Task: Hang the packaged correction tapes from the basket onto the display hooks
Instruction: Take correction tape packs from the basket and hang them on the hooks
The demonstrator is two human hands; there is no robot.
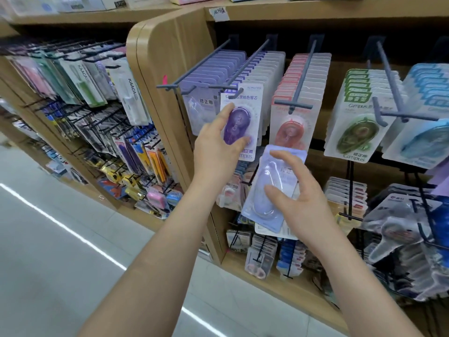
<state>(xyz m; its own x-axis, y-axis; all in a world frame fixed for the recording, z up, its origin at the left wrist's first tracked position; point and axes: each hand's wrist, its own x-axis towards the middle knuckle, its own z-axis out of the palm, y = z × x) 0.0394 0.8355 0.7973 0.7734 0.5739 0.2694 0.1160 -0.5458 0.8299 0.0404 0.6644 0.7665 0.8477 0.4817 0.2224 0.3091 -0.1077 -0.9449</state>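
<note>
Head view of a shop display, read from left to right. At far left, above the pale floor, racks carry hanging pen packs printed KAACA. A rounded wooden end panel closes off the next bay. Beyond it, grey display hooks project from a dark back wall, each loaded with a row of carded correction tapes.

The left hand is raised to the second hook. Its fingers are curled round the blister of a purple correction tape pack, thumb low and fingertips high. The card's top edge lies at the hook's front end; whether its hole is over the prong cannot be told.

Just below and to the right, the right hand grips a lavender correction tape pack, thumb on the blister and fingers bent over the upper edge. This pack is tilted, clear of any hook, in front of the lower shelf.

Further right hang rows of red packs, green packs and blue packs.
</note>
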